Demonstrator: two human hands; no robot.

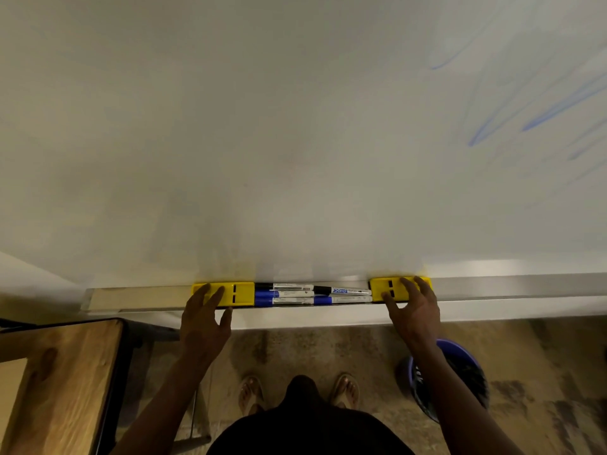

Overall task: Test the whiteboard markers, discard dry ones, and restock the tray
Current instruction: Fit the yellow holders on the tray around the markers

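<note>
Several whiteboard markers (295, 293) with black and blue caps lie side by side in the middle of the yellow tray (243, 292), which sits on the whiteboard's metal ledge (138, 297). My left hand (205, 318) rests with straight fingers on the tray's left yellow end. My right hand (412, 307) lies with spread fingers on the tray's right yellow end (381, 285). Neither hand holds a marker. The whiteboard (295, 126) above carries blue strokes (542, 116) at the upper right.
A blue bin (460, 366) stands on the floor at the lower right, partly behind my right forearm. A wooden table (59, 372) with a dark metal frame is at the lower left. My feet in sandals (345, 389) stand on the mottled floor.
</note>
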